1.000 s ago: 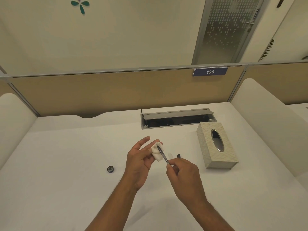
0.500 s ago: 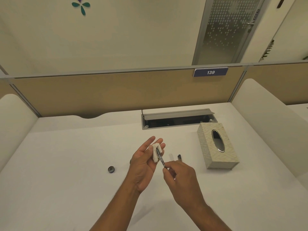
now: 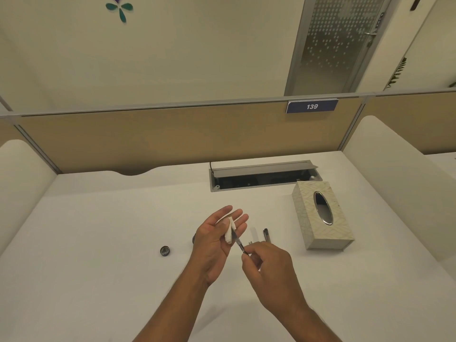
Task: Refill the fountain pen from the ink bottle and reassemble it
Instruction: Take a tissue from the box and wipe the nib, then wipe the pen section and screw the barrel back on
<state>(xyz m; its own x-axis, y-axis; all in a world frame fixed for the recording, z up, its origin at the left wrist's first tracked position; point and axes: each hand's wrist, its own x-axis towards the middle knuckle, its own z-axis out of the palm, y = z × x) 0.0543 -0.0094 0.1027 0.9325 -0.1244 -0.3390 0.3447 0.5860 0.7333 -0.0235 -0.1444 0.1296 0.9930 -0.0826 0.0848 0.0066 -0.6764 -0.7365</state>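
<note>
At frame centre my right hand pinches the pen section, nib against the tissue wad on my open left hand; filling looks done, reassembly with the cap remains.

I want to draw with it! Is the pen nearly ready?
Getting there. The bottle cap is off, lying on the desk. Now the right hand holds the pen section against a tissue in the open left hand. Another pen part lies loose, so reassembling remains.
</note>
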